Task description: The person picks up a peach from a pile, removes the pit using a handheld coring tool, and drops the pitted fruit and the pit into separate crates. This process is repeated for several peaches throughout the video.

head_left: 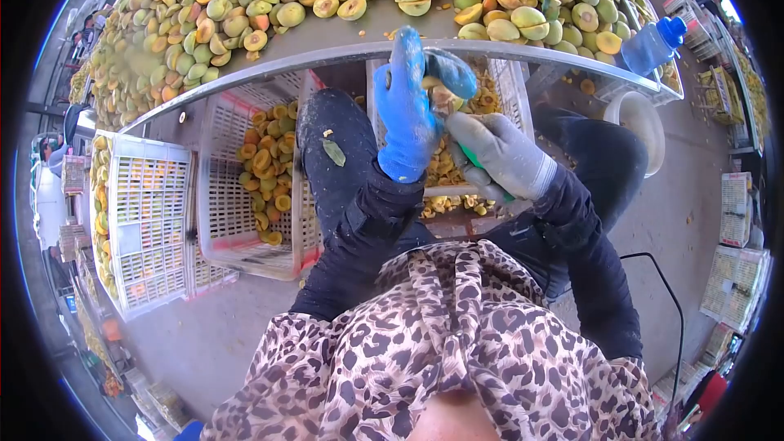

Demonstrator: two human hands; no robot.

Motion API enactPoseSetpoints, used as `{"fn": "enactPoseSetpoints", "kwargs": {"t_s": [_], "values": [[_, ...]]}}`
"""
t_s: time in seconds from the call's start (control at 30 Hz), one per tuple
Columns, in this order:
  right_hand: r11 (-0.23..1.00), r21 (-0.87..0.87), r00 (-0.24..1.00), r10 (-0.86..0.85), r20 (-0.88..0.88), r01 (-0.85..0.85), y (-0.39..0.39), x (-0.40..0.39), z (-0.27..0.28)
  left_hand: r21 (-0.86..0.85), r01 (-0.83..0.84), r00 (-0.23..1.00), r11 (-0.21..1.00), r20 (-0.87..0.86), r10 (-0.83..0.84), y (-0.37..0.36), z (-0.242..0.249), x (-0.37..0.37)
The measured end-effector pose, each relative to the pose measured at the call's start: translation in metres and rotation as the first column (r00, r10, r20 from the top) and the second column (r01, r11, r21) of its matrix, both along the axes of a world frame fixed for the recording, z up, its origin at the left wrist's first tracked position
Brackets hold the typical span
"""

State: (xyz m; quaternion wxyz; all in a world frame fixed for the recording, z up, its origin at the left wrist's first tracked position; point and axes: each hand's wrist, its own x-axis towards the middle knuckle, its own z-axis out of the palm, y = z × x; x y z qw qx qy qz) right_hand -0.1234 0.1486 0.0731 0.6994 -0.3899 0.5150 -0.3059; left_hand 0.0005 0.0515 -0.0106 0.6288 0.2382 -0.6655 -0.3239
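Observation:
My left hand (406, 110), in a blue glove, is closed on a fruit half (441, 98) just past the table's front edge. The fruit's cut side shows between thumb and fingers. My right hand (508, 155), in a grey glove, is wrapped round a green-handled tool (474, 158) right beside the fruit; the tool's working end is hidden. Below both hands, between my knees, sits a crate (513, 98) with small fruit pieces. Many halved green and orange fruits (351, 8) are heaped on the metal table (327, 39).
White crates (151, 220) and a pinkish crate (220, 171) of fruit stand at the left. A white bucket (649, 135) is by my right knee. On the table's right corner lies a blue bottle (649, 47). A black cable (678, 310) runs at the lower right.

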Motion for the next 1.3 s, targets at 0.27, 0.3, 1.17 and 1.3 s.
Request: {"fn": "enactPoseSetpoints", "kwargs": {"t_s": [0.27, 0.3, 1.17, 1.3], "values": [[0.995, -0.046, 0.971, 0.075, -0.229, -0.087, 0.0, 0.0, 0.003, 0.451, 0.353, 0.925, 0.82, -0.298, -0.234, 0.021, 0.035, 0.002], [0.995, -0.044, 0.971, 0.073, -0.228, -0.085, 0.001, -0.003, 0.001, 0.453, 0.355, 0.925, 0.818, -0.298, -0.236, 0.02, 0.039, 0.003], [0.808, -0.588, 0.681, -0.438, -0.587, 0.012, -0.008, -0.01, -0.059, 0.57, 0.537, 0.783, 0.621, -0.61, -0.117, -0.02, -0.004, 0.011], [0.859, -0.496, 0.836, -0.362, -0.412, 0.127, -0.015, 0.008, -0.043, 0.414, 0.354, 0.901, 0.839, -0.392, -0.186, -0.002, 0.0, 0.01]]}}
